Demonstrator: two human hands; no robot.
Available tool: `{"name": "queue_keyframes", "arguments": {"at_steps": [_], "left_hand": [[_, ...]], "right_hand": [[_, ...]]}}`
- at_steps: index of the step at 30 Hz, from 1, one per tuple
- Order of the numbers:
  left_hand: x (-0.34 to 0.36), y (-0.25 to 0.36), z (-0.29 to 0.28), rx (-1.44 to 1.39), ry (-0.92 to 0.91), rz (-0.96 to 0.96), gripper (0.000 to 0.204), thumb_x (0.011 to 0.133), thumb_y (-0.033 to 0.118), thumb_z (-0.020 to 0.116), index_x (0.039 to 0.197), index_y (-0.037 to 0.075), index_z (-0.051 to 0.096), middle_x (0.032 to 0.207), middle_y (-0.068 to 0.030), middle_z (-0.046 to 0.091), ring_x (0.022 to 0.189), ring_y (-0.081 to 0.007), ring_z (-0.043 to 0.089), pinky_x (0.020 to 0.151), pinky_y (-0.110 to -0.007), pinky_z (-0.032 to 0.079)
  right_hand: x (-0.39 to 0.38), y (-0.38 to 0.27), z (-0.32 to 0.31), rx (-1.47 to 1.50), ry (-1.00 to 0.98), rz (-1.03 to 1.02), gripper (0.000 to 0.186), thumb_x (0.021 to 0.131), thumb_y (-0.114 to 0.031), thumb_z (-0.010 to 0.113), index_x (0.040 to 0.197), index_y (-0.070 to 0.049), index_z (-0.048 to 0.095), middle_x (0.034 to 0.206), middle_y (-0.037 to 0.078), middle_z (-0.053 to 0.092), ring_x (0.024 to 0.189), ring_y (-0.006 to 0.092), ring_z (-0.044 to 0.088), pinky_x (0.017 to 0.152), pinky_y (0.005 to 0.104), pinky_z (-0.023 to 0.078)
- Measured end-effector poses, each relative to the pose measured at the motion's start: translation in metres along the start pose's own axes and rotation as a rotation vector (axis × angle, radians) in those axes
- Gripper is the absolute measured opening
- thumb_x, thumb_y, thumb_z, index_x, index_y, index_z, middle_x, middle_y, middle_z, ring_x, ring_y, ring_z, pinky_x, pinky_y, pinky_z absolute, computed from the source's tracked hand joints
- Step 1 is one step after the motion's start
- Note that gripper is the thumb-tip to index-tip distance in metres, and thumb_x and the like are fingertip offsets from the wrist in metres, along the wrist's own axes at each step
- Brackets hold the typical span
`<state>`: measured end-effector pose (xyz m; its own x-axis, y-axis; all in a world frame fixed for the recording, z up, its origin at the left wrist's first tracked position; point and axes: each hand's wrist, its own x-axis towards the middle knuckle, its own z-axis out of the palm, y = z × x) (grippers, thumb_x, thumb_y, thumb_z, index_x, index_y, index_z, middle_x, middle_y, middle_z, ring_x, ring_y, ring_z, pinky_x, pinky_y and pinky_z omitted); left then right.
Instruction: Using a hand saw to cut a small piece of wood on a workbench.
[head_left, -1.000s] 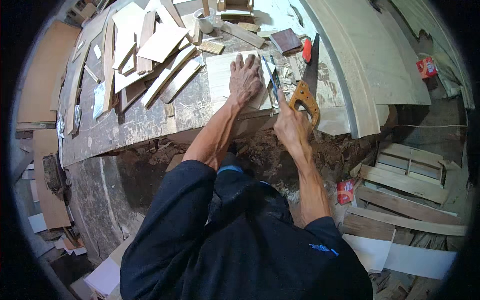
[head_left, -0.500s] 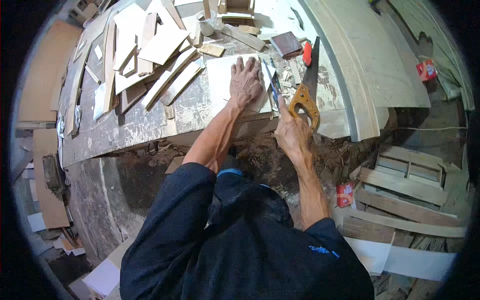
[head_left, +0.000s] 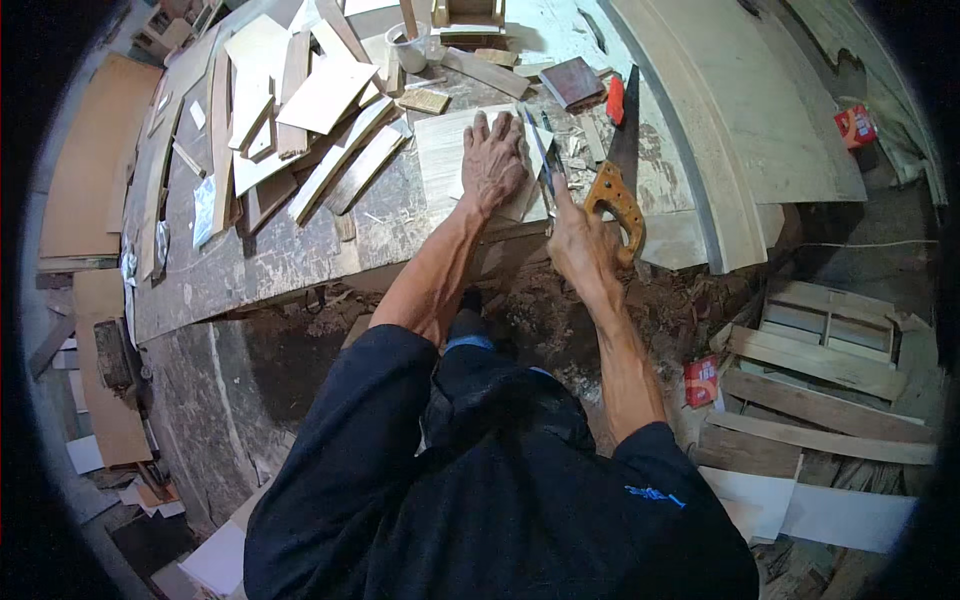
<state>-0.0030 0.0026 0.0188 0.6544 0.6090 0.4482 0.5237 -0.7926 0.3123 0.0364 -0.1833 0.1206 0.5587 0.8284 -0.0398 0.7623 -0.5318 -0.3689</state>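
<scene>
My left hand (head_left: 494,165) lies flat with its fingers stretched out, pressing on a pale wooden board (head_left: 440,150) at the near edge of the workbench. At the board's right edge, my right hand (head_left: 582,238) is closed round a long, narrow blade-like tool (head_left: 537,142). The tool points away from me along that edge, and its handle is hidden in my fist. Its exact kind does not show. A handsaw (head_left: 618,205) with a yellow-brown handle lies just right of my right hand, its dark blade pointing to the far side.
Wood offcuts (head_left: 330,92) are heaped on the bench's left. Behind the board are a plastic cup (head_left: 408,50) with a stick in it and a dark block (head_left: 572,82). A red-handled tool (head_left: 615,102) lies by the saw. Wooden frames (head_left: 825,350) fill the floor at right.
The whole view has shifted slightly. My left hand stays flat on the board, and my right hand keeps its grip on the narrow tool at the board's edge.
</scene>
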Motion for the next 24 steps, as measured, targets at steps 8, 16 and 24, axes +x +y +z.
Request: {"name": "queue_keyframes", "arguments": {"at_steps": [8,16,24], "left_hand": [[0.004,0.007,0.001,-0.017,-0.003,0.007,0.042,0.093,0.028,0.049,0.130,0.008,0.055,0.137,-0.0129,0.051,0.128,-0.0423,0.040,0.107,-0.052,0.031],[0.002,0.011,-0.005,-0.005,0.009,-0.001,0.044,0.093,0.026,0.048,0.132,0.007,0.053,0.136,-0.0138,0.051,0.129,-0.0417,0.039,0.108,-0.051,0.031],[0.006,0.006,-0.006,-0.004,-0.034,-0.002,0.042,0.094,0.027,0.047,0.131,0.007,0.054,0.137,-0.0148,0.049,0.129,-0.0439,0.039,0.109,-0.052,0.030]], "right_hand": [[0.004,0.001,-0.010,-0.061,-0.083,0.070,0.068,0.083,-0.002,0.052,0.147,-0.017,0.036,0.084,0.028,0.066,0.078,0.0443,0.066,0.067,0.0548,0.051],[-0.001,-0.007,-0.031,-0.038,-0.132,0.057,0.062,0.084,-0.003,0.052,0.144,-0.009,0.040,0.077,0.025,0.066,0.069,0.0405,0.066,0.062,0.0512,0.051],[0.000,0.001,-0.024,-0.102,-0.128,0.043,0.065,0.084,-0.009,0.055,0.146,-0.016,0.038,0.076,0.026,0.067,0.070,0.0414,0.068,0.062,0.0528,0.050]]}}
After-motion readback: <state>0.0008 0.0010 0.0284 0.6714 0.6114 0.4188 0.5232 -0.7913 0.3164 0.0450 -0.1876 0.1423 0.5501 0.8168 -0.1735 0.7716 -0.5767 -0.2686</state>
